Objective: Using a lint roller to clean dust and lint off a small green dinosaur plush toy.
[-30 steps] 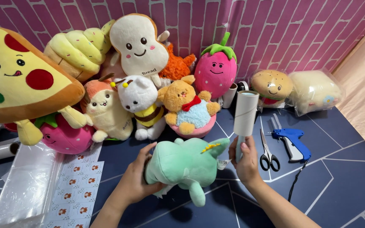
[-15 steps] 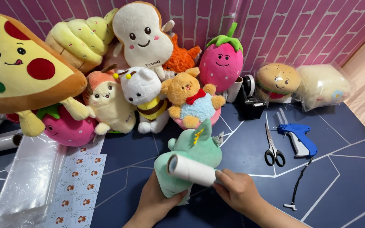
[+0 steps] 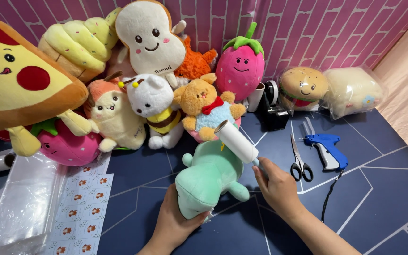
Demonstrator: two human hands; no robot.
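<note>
A pink brick-patterned wall (image 3: pixel 308 28) backs a dark blue tabletop (image 3: pixel 383 198) crowded with soft toys. The left hand (image 3: pixel 175 224) cups the underside of a mint-green plush animal (image 3: pixel 208 177) at the front centre, fingers wrapped round it. The right hand (image 3: pixel 277 186) grips the handle of a white lint roller (image 3: pixel 236 140), its roll lying on the plush, with silver scissors (image 3: pixel 300 160) just beside.

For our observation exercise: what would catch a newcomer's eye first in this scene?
Probably the mint-green plush toy at centre, gripped from below by the left hand while the right hand lays a white lint roller on it. Behind, a pile of food-shaped plush toys lines the pink brick wall, with a big pizza-slice plush at far left.
</note>
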